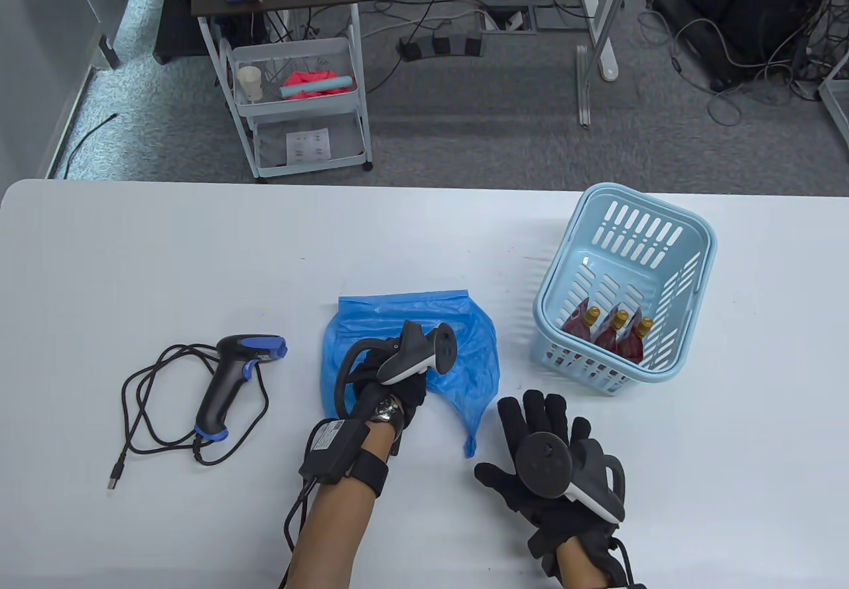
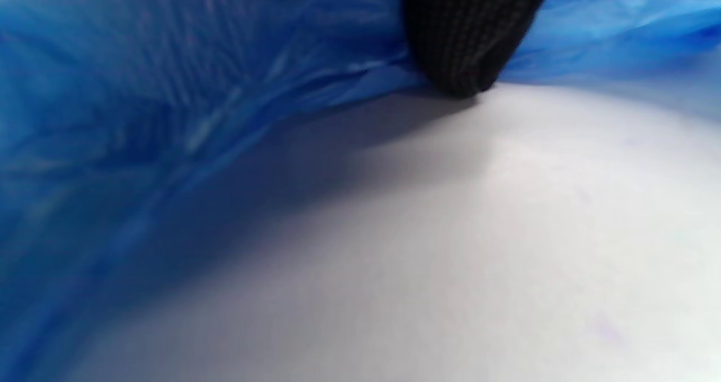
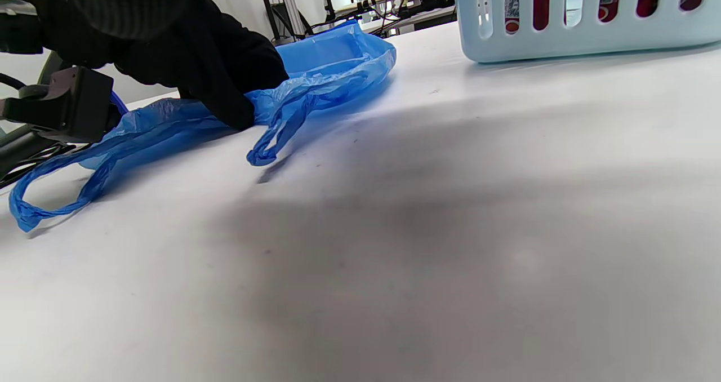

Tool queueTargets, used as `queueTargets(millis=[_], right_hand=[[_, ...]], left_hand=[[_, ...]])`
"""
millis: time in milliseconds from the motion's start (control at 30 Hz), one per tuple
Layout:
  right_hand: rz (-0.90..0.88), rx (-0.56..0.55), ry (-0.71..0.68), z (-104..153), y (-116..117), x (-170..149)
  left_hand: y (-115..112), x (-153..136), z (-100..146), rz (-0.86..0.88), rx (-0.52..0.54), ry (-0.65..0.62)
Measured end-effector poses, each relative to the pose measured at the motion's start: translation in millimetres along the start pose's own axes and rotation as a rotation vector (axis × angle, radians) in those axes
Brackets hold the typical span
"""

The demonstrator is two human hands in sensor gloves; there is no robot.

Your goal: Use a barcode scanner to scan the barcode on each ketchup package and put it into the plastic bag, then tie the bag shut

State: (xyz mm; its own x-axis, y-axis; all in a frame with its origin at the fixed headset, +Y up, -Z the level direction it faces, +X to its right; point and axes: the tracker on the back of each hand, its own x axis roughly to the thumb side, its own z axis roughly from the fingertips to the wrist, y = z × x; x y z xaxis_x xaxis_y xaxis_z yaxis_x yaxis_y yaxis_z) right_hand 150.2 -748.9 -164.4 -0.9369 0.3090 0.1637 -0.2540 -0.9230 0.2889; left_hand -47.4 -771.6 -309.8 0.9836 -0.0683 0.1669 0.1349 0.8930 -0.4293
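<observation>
On the white surface, right of centre, a light-blue slotted basket contains three red ketchup packages with gold caps, standing upright. Blue plastic bag lies flat at centre, one handle loop trailing toward the near edge. Black-and-blue barcode scanner lies left of the bag, cable coiled beside it. Left hand presses down on the bag, fingers curled into the plastic. Right hand hovers near the bag's corner, fingers spread, holding nothing.
</observation>
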Motion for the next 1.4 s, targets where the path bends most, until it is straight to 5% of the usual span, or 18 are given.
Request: queueTargets(millis=[367,600,1033,1400], right_hand=[[-0.017,0.003,-0.019,1,1,1],[-0.027,-0.003,-0.029,2,1,1],[-0.013,0.005,-0.021,2,1,2],[0.028,0.008,0.004,2,1,2]], left_hand=[[4,-4,-1,0.024,0.015,0.026],[27,-14,12,0.058,0.082,0.018],[77,-30,63,0.01,0.269,-0.055],[88,-33,129,-0.107,0.433,-0.193]])
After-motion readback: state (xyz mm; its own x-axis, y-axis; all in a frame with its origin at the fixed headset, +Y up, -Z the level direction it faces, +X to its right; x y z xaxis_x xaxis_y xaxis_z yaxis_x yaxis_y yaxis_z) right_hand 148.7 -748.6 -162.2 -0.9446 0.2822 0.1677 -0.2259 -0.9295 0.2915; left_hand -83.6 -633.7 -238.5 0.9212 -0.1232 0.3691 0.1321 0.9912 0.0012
